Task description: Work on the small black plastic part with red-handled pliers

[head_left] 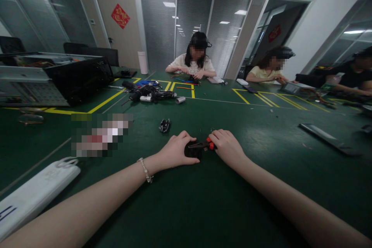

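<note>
My left hand [173, 150], with a beaded bracelet on its wrist, grips a small dark rounded part [193, 155] on the green table between thumb and fingers. In my right hand [228, 145] are pliers [199, 145] with red handles and dark jaws. Their jaws point left and lie over the dark part; whether they bite on anything is too small to tell. Just beyond my hands are tiny thin pieces, perhaps screws. A broken-looking black and silver piece [164, 125] rests past my left hand.
An opened computer case [58, 81] stands at the left, near eyeglasses [31, 117] and a white case [37, 193]. Tools and black parts [148, 92] are heaped ahead. A dark flat panel [328, 139] lies right. Several people work across the table, one person [195, 58] directly opposite.
</note>
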`<state>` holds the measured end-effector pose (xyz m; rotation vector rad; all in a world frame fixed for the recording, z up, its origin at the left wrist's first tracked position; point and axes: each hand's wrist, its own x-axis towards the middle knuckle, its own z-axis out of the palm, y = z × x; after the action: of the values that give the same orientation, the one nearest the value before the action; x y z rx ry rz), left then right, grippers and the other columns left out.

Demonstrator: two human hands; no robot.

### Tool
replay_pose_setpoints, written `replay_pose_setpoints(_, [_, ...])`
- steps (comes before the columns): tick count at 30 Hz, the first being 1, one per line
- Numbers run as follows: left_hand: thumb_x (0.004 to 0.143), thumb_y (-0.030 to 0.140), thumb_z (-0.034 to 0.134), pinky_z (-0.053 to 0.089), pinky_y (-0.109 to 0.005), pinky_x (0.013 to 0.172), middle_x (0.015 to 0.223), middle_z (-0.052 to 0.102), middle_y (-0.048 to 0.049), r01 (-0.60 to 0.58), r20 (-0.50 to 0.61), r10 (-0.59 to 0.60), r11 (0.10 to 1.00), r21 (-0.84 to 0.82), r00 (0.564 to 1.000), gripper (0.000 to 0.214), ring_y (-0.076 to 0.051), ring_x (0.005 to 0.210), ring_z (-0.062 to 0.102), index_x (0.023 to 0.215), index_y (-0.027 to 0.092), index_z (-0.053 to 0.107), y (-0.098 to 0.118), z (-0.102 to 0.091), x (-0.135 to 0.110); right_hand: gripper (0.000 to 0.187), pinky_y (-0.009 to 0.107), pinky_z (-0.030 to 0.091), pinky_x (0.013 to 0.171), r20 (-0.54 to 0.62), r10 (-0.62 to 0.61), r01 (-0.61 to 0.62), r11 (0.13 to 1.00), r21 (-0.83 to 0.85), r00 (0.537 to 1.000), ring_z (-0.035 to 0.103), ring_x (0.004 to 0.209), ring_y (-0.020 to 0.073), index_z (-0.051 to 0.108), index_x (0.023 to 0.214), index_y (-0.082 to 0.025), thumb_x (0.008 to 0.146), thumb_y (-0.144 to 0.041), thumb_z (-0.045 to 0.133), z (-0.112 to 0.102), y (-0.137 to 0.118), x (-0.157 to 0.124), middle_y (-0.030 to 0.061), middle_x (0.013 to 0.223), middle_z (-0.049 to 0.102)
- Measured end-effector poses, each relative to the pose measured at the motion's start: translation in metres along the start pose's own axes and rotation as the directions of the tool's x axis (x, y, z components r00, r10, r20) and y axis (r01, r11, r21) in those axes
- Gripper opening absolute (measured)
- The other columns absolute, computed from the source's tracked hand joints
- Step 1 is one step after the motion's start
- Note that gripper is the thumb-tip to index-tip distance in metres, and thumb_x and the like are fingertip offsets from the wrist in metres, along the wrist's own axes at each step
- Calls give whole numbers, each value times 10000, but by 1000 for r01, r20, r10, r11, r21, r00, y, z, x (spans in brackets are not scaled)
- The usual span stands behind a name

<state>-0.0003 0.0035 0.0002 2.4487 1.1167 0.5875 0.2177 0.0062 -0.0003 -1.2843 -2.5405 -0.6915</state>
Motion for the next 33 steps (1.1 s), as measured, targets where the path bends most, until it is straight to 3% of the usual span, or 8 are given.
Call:
replay_pose_setpoints(21, [622, 532, 622, 379, -360, 807, 1030, 459, -42, -19, -12, 19, 999, 42, 1000, 648, -224, 894, 502, 1160, 221, 437, 1, 1, 1, 249, 322, 355, 760, 13, -9, 9, 1000, 21, 1000, 487, 859, 209, 558, 896, -142, 658, -75, 529, 0, -1, 2, 74, 904, 574])
replay_pose_setpoints(33, [616, 537, 625, 414, -350, 750, 1029, 463, -44, -8, 20, 10, 999, -52, 1000, 640, -222, 876, 511, 1149, 227, 452, -5, -1, 1, 255, 332, 361, 755, 18, -5, 4, 999, 33, 1000, 494, 860, 215, 560, 897, -142, 652, -77, 527, 0, 1, 1, 83, 907, 576])
